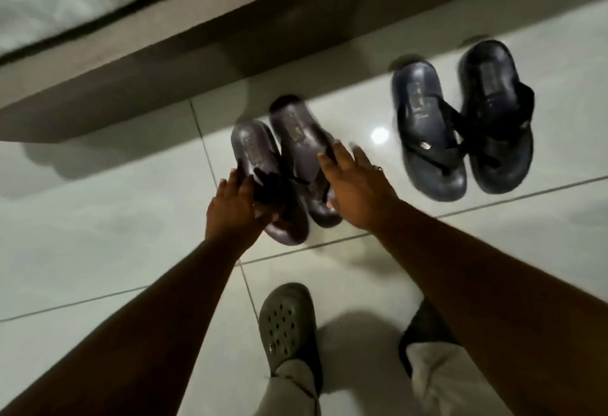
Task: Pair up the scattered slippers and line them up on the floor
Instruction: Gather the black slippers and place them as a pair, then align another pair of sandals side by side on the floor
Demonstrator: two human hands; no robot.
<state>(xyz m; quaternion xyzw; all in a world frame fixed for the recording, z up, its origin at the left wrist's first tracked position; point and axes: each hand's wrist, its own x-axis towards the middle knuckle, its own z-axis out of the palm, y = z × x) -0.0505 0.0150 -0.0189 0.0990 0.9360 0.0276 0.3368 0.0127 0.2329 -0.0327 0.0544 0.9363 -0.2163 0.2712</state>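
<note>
Your left hand (pixel 235 205) has its fingers curled around the strap of the left brown slipper (pixel 263 182). Your right hand (pixel 357 185) lies flat, fingers spread, against the right brown slipper (pixel 301 149) touching it. The navy pair (pixel 460 119) sits side by side on the floor (pixel 98 234), well apart.

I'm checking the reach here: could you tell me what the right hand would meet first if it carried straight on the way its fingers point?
Most likely the right brown slipper, which the right hand already borders; depth is unclear.
</note>
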